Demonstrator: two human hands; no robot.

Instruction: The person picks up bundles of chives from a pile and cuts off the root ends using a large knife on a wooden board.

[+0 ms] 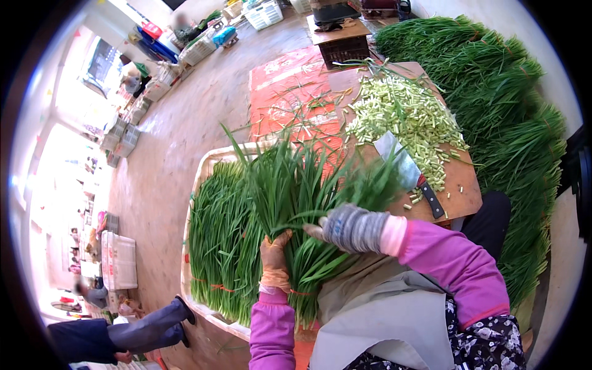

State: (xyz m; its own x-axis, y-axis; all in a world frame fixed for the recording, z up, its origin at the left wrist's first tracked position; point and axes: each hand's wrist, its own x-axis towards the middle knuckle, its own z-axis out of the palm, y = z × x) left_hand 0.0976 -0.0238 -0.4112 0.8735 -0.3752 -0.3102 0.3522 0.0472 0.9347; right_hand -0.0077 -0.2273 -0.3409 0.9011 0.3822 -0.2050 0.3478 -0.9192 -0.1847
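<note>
My left hand [275, 252], in a brownish glove, is closed around a bunch of long green leaves [273, 194], which look like Chinese chives. Just to its right is my right hand [344, 229] in a grey knitted glove; leaves lie at its fingertips, and some beyond it are blurred. Whether it grips them is unclear. Under and left of the hands, a white plastic crate [185, 268] holds bundles of chives [224, 240] tied with red bands. A cleaver [404, 164] with a black handle lies on a brown board [458, 199], beside a heap of short cut pale stalks [402, 111].
Large bundles of green leaves [504, 115] are piled along the right wall. A red sheet [291, 97] with loose leaves lies beyond the crate. A wooden stool [342, 32] stands behind the board. A person [138, 330] is at the lower left, near a stacked white crate [119, 261].
</note>
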